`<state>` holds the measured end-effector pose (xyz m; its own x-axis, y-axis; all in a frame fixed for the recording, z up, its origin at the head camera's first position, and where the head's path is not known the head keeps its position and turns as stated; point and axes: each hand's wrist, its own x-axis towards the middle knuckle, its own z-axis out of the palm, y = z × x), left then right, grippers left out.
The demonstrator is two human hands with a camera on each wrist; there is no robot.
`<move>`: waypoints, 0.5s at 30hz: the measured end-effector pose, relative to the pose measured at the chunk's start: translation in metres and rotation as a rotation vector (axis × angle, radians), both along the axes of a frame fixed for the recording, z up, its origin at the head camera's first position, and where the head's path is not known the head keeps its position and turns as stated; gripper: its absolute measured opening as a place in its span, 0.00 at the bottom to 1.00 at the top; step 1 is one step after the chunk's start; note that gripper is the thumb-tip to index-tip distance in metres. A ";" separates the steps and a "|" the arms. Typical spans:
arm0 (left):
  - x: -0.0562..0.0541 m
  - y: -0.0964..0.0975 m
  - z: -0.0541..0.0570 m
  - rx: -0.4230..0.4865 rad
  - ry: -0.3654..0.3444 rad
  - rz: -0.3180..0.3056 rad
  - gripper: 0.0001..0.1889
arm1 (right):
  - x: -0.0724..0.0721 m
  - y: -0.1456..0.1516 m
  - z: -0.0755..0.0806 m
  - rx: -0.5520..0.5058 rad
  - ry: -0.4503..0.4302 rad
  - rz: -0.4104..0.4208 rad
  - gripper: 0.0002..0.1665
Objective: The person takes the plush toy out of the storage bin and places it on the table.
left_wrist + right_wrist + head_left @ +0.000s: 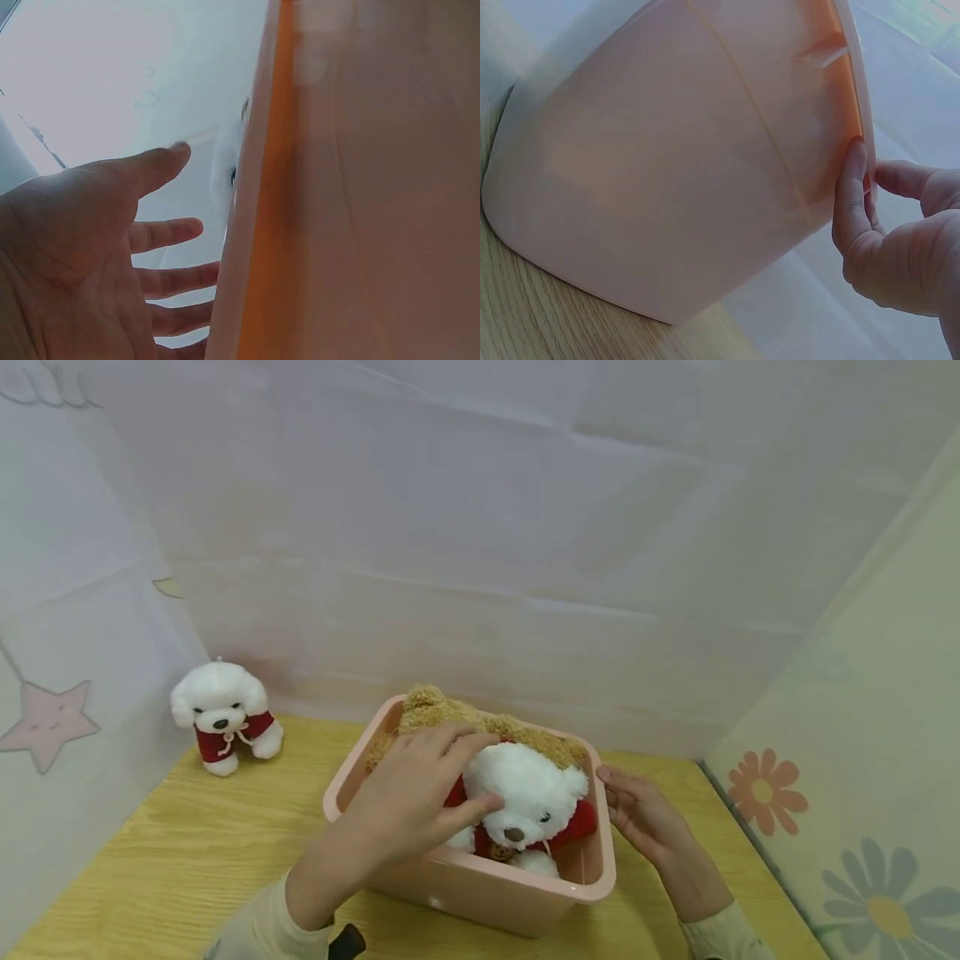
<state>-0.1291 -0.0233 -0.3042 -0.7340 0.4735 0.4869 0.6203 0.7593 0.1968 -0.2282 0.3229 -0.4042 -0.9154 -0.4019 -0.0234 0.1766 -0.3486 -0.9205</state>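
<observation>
A pink plastic bin [480, 897] stands on the table, holding a white plush bear [517, 789] in red clothing and a curly tan plush toy [431, 706] behind it. Over the bin's left part, my left hand [405, 797] reaches in with fingers spread beside the bear's head, its thumb overlapping the bear's face in the head view. The left wrist view shows that hand [82, 262] with fingers extended, grasping nothing, close to the rim [244, 195]. My right hand [652, 818] pinches the bin's right rim; in the right wrist view, thumb and fingers of this hand [900, 247] lie on opposite sides of it.
At the back left of the wooden table [187, 860] sits a white plush dog [217, 693] in a dark red top. Pale fabric walls [480, 527] enclose the table at the back and both sides; the bin stands close to the back one.
</observation>
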 end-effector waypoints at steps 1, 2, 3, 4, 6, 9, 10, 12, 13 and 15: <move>0.000 0.005 0.000 -0.004 -0.026 -0.008 0.34 | 0.000 0.000 0.000 0.002 -0.002 -0.004 0.15; -0.001 0.008 0.000 -0.008 -0.046 -0.014 0.36 | 0.000 0.000 0.001 0.001 -0.007 -0.006 0.15; -0.002 0.011 -0.001 -0.012 -0.068 -0.015 0.37 | 0.001 0.000 0.001 0.001 -0.011 -0.007 0.15; -0.003 0.014 -0.002 -0.017 -0.090 -0.015 0.38 | 0.001 0.000 0.001 0.002 -0.013 -0.009 0.15; -0.006 0.016 -0.005 -0.021 -0.134 -0.020 0.40 | 0.001 0.000 0.002 0.003 -0.013 -0.014 0.15; -0.013 0.017 -0.010 -0.005 -0.203 -0.050 0.42 | 0.001 -0.001 0.004 0.013 -0.002 -0.018 0.15; -0.015 0.017 -0.012 0.001 -0.223 -0.063 0.43 | 0.001 -0.001 0.004 0.015 0.001 -0.019 0.15; -0.019 0.017 -0.016 0.022 -0.247 -0.084 0.43 | 0.002 -0.002 0.004 0.023 0.007 -0.020 0.15; -0.020 0.017 -0.017 0.036 -0.255 -0.089 0.43 | 0.002 -0.002 0.004 0.028 0.007 -0.023 0.14; -0.023 0.018 -0.020 0.066 -0.257 -0.096 0.43 | 0.003 -0.002 0.004 0.034 -0.001 -0.032 0.14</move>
<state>-0.1522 -0.0055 -0.3238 -0.7903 0.5206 0.3230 0.6126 0.6795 0.4038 -0.2255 0.3213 -0.4003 -0.9275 -0.3718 -0.0373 0.1668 -0.3227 -0.9317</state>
